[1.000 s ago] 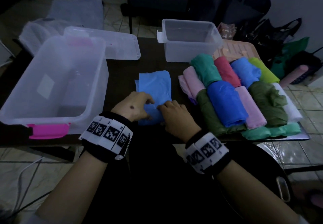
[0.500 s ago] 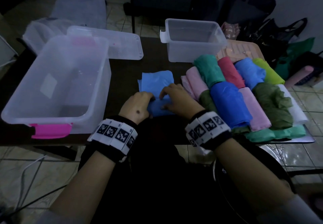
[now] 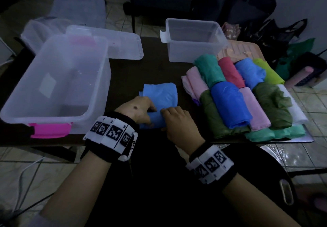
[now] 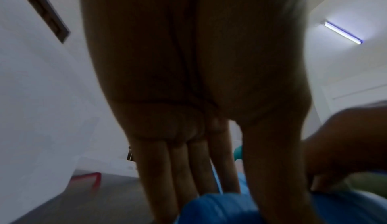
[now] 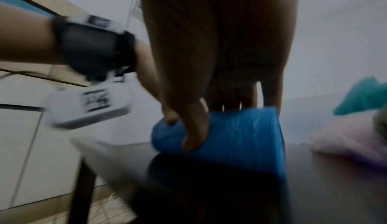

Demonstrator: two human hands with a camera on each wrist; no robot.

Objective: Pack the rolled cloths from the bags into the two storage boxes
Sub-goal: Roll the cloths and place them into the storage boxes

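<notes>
A light blue cloth (image 3: 160, 101) lies on the dark table (image 3: 150, 71) just in front of the person, at 6 o'clock from the table's middle; its near end is rolled into a tube while its far end lies flat. Both hands sit on the rolled part. The left hand (image 3: 136, 110) has its grip closed round the left end of the roll, fingers over the top and thumb at the near side. The right hand (image 3: 178, 120) grips the right end the same way; in the right wrist view its thumb (image 5: 194, 131) presses the front of the roll and the fingers (image 5: 270, 95) curl over the back.

At 3 o'clock from the cloth, just beside it, lies a pile of rolled cloths (image 3: 247, 99) in teal, red, blue, pink, olive, lime and white, stacked side by side in rows. At 1 o'clock, past the pile's far edge, stands the smaller clear storage box (image 3: 194, 49), with nothing visible in it. At 9 o'clock stands the larger clear storage box (image 3: 58, 85) with a pink latch (image 3: 51, 130) on its near end; no cloth shows inside. Its clear lid (image 3: 115, 44) lies flat behind it at 11 o'clock. Dark bags (image 3: 276, 32) sit on the tiled floor (image 3: 309, 156) beyond the table's far right corner.
</notes>
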